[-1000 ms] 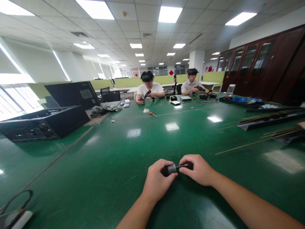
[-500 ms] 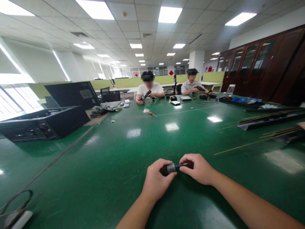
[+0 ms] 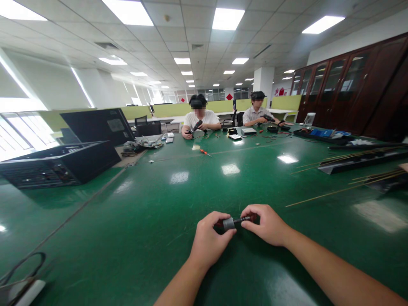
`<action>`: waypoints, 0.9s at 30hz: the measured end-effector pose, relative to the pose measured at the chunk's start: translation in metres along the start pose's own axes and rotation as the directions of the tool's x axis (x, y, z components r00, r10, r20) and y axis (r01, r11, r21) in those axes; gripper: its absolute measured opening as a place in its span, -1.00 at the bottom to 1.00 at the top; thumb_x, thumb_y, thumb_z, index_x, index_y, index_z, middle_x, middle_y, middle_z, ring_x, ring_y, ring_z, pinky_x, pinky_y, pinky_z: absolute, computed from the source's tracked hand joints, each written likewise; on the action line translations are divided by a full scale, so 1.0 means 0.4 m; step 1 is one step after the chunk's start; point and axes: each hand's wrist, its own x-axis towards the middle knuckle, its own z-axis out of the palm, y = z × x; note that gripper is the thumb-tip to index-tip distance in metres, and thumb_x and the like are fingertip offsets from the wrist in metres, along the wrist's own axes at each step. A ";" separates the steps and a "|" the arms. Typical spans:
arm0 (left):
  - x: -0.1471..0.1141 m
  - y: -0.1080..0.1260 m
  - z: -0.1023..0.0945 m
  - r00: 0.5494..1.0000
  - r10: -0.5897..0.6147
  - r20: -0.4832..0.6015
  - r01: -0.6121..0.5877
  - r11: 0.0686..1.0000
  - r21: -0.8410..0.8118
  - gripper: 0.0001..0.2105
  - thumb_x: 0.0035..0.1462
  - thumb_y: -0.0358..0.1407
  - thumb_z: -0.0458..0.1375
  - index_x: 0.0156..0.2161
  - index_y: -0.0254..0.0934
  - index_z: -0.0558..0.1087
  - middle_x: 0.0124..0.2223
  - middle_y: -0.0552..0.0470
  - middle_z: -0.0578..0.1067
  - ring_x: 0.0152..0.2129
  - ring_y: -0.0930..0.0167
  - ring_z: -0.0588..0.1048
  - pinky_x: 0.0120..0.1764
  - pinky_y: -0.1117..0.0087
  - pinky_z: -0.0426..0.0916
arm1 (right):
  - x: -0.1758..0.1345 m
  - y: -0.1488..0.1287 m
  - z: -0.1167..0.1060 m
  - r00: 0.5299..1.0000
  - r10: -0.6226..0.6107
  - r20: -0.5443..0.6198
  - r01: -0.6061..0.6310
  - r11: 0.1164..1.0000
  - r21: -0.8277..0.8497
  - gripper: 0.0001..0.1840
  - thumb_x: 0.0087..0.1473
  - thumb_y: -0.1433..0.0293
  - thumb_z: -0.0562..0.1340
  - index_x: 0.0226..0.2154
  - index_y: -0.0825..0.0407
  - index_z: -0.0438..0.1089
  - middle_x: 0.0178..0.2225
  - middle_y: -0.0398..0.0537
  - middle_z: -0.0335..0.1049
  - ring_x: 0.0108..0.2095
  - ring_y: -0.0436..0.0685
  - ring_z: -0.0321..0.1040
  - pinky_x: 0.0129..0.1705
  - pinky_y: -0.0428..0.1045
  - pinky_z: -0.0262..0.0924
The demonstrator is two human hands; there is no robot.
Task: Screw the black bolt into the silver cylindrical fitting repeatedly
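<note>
Low in the middle of the head view, both hands hold a small tool-like piece (image 3: 228, 223) just over the green tabletop (image 3: 153, 204). It has a grey cylinder, a thin black shaft and dark red parts at both ends; its exact kind I cannot make out. My left hand (image 3: 208, 240) is closed, thumb and fingers around the grey cylinder and the red part behind it. My right hand (image 3: 267, 225) pinches the far right of the dark shaft (image 3: 245, 219), with a red end partly hidden inside the fingers. Whether it is one piece or two joined ones, I cannot tell.
An opened black computer case (image 3: 63, 163) stands at the left. An orange screwdriver (image 3: 204, 152) lies farther back. Thin yellowish rods (image 3: 334, 193) lie at the right, with a cable (image 3: 36, 265) at lower left. Across the table, two people (image 3: 208, 121) handle power drills.
My right hand has shifted very slightly up and right, showing a little more of the dark shaft. My left hand stays almost where it was.
</note>
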 end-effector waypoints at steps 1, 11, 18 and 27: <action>0.000 0.000 0.000 1.000 0.001 0.001 -0.001 1.000 -0.002 -0.76 -0.08 -0.45 0.35 -0.24 -0.21 0.53 -0.28 0.06 0.58 -0.33 0.35 0.53 -0.23 0.33 0.42 | 0.000 0.000 0.000 1.000 0.000 -0.002 0.000 1.000 0.000 -0.92 0.04 0.39 0.30 -0.34 0.02 0.50 -0.41 -0.12 0.50 -0.37 0.10 0.40 -0.28 -0.04 0.23; 0.001 0.000 0.000 1.000 -0.004 -0.014 0.004 1.000 -0.019 -0.75 -0.09 -0.46 0.35 -0.24 -0.20 0.53 -0.28 0.09 0.58 -0.33 0.37 0.53 -0.23 0.35 0.41 | 0.002 0.003 -0.001 1.000 0.004 -0.010 -0.004 1.000 -0.022 -0.90 0.04 0.38 0.30 -0.32 0.03 0.51 -0.43 -0.13 0.48 -0.40 0.07 0.36 -0.32 -0.05 0.19; 0.003 -0.002 -0.002 1.000 -0.005 -0.017 0.005 1.000 -0.018 -0.75 -0.08 -0.45 0.35 -0.23 -0.20 0.53 -0.27 0.09 0.58 -0.33 0.38 0.53 -0.23 0.35 0.42 | 0.005 0.002 -0.005 1.000 0.005 -0.018 -0.006 1.000 -0.023 -0.90 0.05 0.38 0.30 -0.32 0.02 0.50 -0.43 -0.13 0.48 -0.40 0.07 0.36 -0.32 -0.05 0.19; 0.003 -0.001 -0.005 1.000 -0.006 -0.017 0.006 1.000 -0.023 -0.75 -0.07 -0.44 0.35 -0.22 -0.20 0.54 -0.26 0.08 0.58 -0.31 0.37 0.53 -0.23 0.34 0.43 | 0.004 0.001 -0.010 1.000 0.011 -0.024 -0.012 1.000 -0.027 -0.90 0.05 0.36 0.30 -0.33 0.02 0.51 -0.43 -0.13 0.48 -0.40 0.08 0.37 -0.31 -0.05 0.20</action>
